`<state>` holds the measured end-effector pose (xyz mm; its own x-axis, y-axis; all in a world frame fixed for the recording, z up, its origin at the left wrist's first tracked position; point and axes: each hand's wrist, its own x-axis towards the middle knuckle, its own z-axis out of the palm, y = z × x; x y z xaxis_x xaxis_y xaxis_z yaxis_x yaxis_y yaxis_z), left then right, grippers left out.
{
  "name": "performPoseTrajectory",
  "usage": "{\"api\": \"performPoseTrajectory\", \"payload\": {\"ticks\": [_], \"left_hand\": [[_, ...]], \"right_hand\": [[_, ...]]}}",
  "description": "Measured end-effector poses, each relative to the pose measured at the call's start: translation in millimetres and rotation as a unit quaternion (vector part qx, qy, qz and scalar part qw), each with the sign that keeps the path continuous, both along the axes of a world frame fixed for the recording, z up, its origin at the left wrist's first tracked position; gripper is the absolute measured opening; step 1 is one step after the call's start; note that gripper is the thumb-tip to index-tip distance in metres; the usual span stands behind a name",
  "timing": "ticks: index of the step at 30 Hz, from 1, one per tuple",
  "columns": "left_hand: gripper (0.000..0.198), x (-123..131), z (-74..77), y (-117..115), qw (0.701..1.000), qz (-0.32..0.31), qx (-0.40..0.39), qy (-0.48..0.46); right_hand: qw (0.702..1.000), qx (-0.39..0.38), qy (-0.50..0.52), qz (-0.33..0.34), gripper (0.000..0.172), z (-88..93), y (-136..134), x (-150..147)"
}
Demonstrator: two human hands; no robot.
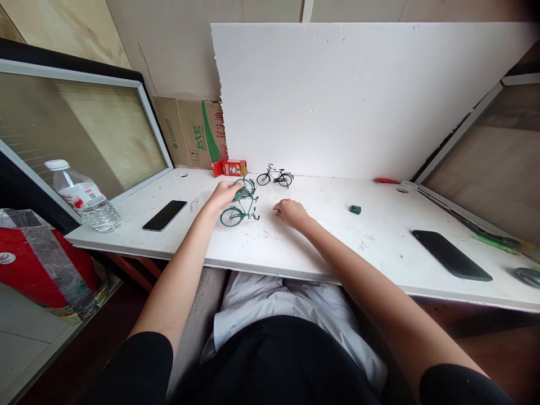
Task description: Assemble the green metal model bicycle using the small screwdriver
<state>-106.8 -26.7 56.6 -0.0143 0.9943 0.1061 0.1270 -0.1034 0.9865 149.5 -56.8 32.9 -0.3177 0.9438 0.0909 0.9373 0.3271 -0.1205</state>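
Observation:
My left hand (224,196) is closed on a green model bicycle (239,203). Thumb and fingers grip it near one wheel, and the bicycle is turned on end above the white table. To its right, my right hand (292,214) rests low over the table top, apart from the bicycle. Its fingers are curled together; whether something small sits in the fingertips is hidden. Behind both hands a black model bicycle (275,178) stands upright near the white board. A small dark green block (355,210) lies on the table to the right of my right hand.
On the left are a water bottle (86,197) and a phone (165,215); a red box (231,168) stands at the back. A larger black phone (450,254), a red object (386,180) and a mouse (528,277) are on the right. A white board (337,101) rises behind the table (320,247).

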Motion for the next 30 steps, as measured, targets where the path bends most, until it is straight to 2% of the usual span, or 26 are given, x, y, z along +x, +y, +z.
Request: {"api": "performPoseTrajectory", "payload": {"ticks": [5,12,20,25,30], "left_hand": [[0.028,-2.0,-0.8,5.0,1.0,-0.008,0.008,-0.012],[0.023,-16.5,3.9,7.0,0.999,-0.007,0.029,-0.03],[0.028,-31.2,0.5,12.4,0.999,-0.006,0.024,-0.025],[0.028,-32.1,1.2,11.1,1.0,-0.011,0.008,-0.026],[0.027,-29.7,6.1,5.0,1.0,-0.006,-0.002,-0.002]], "right_hand": [[1.0,-0.014,-0.017,0.0,0.031,2.5,28.9,-15.0],[0.999,-0.026,-0.039,0.016,0.027,5.2,38.3,-25.9],[0.997,-0.042,-0.055,-0.047,0.025,12.4,42.2,-38.7],[0.994,-0.036,-0.056,-0.092,0.029,7.3,46.6,-52.8],[0.993,-0.026,-0.056,-0.099,0.026,0.0,55.6,-60.9]]}}
